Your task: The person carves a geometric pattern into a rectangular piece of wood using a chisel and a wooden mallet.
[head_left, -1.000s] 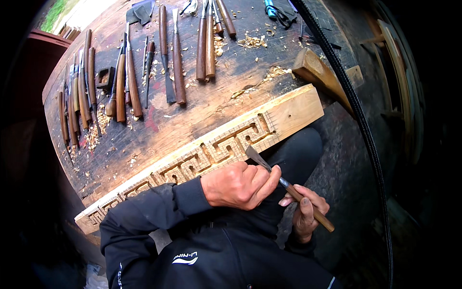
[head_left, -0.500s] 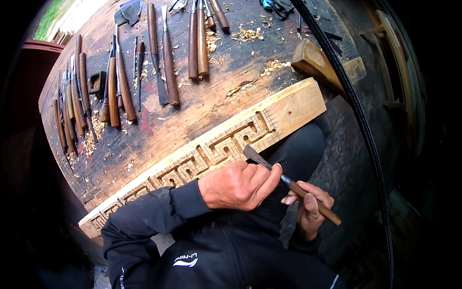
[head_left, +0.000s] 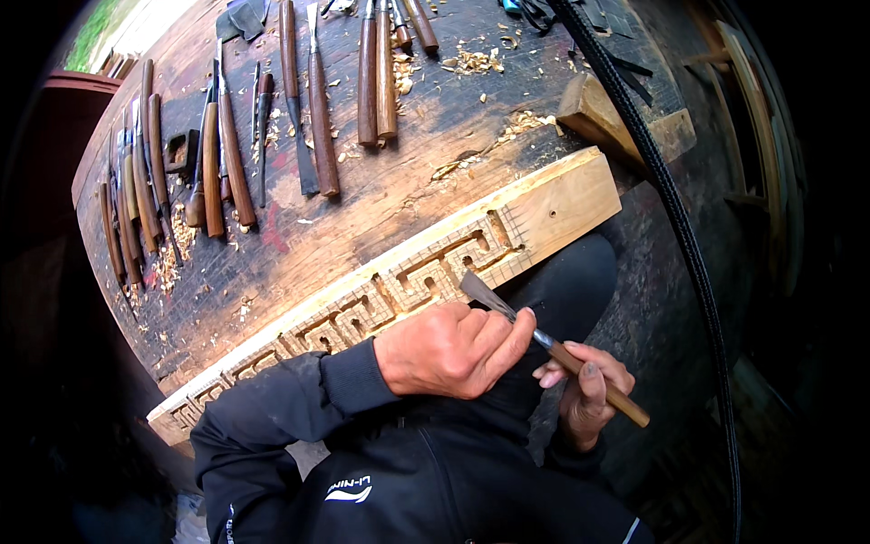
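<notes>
A long pale wooden board (head_left: 573,201) lies slantwise across the near side of the bench, its right end higher in view. Pencil grid lines and a stepped, maze-like pattern of carved grooves cover most of its top face. My left hand (head_left: 455,350) is closed around the neck of a wood chisel (head_left: 482,292), its forearm lying across the board's lower left part. The flat blade points up-left, its edge at the near side of the grooves. On the brown wooden handle, the fingers of my right hand (head_left: 594,392) are wrapped from below.
Rows of wooden-handled carving tools (head_left: 236,168) lie on the worn bench (head_left: 381,204) behind the board. Wood shavings (head_left: 473,62) are scattered among them. A wooden block (head_left: 598,113) sits by the board's right end. A black braided cable (head_left: 666,181) hangs down the right side.
The whole view has shifted slightly, with the board's right end now a little farther right. Both hands keep the same hold on the chisel, whose blade stays at nearly the same spot.
</notes>
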A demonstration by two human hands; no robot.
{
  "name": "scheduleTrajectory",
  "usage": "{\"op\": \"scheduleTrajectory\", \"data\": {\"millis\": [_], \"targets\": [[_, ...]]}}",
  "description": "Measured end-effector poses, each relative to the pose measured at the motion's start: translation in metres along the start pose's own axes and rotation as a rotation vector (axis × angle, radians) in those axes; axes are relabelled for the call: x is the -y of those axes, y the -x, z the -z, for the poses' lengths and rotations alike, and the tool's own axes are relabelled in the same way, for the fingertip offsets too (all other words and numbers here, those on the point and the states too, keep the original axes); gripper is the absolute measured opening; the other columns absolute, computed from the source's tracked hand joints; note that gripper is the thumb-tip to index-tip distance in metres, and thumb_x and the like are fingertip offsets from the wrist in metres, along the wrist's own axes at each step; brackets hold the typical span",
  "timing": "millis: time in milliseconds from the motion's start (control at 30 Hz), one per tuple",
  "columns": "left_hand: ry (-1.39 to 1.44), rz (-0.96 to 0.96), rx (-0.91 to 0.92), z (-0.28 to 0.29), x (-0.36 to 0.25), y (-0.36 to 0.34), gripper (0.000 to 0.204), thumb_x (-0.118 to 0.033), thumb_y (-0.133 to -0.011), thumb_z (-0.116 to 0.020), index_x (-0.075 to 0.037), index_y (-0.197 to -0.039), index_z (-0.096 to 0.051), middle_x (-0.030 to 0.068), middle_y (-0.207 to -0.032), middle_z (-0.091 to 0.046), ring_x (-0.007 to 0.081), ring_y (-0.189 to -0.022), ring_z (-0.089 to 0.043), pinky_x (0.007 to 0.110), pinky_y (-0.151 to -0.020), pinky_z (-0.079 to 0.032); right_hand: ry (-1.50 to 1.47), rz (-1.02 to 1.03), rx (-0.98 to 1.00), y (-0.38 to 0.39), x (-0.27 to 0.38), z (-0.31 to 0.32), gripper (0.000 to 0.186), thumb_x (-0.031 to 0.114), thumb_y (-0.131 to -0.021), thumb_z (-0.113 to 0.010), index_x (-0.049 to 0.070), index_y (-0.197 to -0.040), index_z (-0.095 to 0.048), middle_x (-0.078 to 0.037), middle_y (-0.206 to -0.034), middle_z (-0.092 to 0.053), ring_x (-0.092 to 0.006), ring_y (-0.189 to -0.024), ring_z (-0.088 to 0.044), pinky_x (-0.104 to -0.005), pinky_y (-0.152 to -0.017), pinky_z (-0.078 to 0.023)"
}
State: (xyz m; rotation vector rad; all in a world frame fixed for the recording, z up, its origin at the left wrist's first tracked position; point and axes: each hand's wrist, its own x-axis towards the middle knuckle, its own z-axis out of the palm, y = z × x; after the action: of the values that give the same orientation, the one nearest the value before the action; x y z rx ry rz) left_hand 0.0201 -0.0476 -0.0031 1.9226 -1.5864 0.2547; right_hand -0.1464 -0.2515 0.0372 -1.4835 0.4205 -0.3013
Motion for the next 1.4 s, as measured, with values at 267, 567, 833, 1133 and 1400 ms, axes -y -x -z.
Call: {"op": "scheduleTrajectory", "data": {"millis": [267, 567, 833, 1133, 1400], "targets": [[0.011, -0.02, -0.018, -0.003, 0.0, 0.0, 0.045, -0.012, -0.09, -0.074, 0.01, -0.13, -0.076, 0.0013, -0.081, -0.058, 0.0116, -0.064, -0.056, 0.028, -0.055, -0.045, 0.049, -0.008, -0.004, 0.004, -0.001, 0.002, 0.038, 0.019, -0.114, -0.063, -0.015, -0.124, -0.076, -0.027, -0.086, -0.078, -0.0303, -0.07, -0.078, -0.0476, -0.072, -0.072], [-0.005, 0.018, -0.003, -0.003, -0.002, 0.0, 0.044, -0.01, -0.091, -0.076, 0.012, -0.129, -0.075, 0.0024, -0.08, -0.06, 0.0124, -0.065, -0.06, 0.028, -0.055, -0.047, 0.015, 0.02, -0.005, 0.002, -0.009, 0.001, 0.038, 0.019, -0.114, -0.063, -0.015, -0.125, -0.075, -0.028, -0.089, -0.079, -0.0308, -0.07, -0.079, -0.0495, -0.073, -0.073], [0.001, 0.039, 0.014, -0.002, -0.003, 0.0, 0.044, -0.009, -0.091, -0.078, 0.013, -0.13, -0.075, 0.0043, -0.084, -0.063, 0.0132, -0.066, -0.063, 0.028, -0.056, -0.05, 0.006, 0.047, 0.021, -0.002, -0.014, 0.004, 0.038, 0.02, -0.114, -0.065, -0.014, -0.126, -0.075, -0.028, -0.088, -0.079, -0.0309, -0.07, -0.079, -0.0502, -0.074, -0.073], [0.013, 0.087, 0.008, -0.004, -0.004, 0.002, 0.045, -0.007, -0.091, -0.078, 0.014, -0.132, -0.073, 0.0096, -0.091, -0.07, 0.0153, -0.071, -0.069, 0.029, -0.058, -0.055, -0.011, 0.037, 0.038, -0.008, -0.019, 0.001, 0.038, 0.02, -0.114, -0.065, -0.014, -0.126, -0.075, -0.027, -0.088, -0.079, -0.0311, -0.072, -0.079, -0.0515, -0.077, -0.073], [0.091, 0.189, -0.014, -0.001, -0.002, 0.001, 0.047, -0.004, -0.091, -0.075, 0.015, -0.133, -0.072, 0.0114, -0.09, -0.067, 0.0181, -0.069, -0.07, 0.033, -0.059, -0.059, 0.001, 0.048, 0.019, -0.017, -0.018, -0.016, 0.038, 0.02, -0.113, -0.065, -0.014, -0.127, -0.076, -0.027, -0.089, -0.08, -0.0309, -0.073, -0.08, -0.051, -0.078, -0.073]]}}
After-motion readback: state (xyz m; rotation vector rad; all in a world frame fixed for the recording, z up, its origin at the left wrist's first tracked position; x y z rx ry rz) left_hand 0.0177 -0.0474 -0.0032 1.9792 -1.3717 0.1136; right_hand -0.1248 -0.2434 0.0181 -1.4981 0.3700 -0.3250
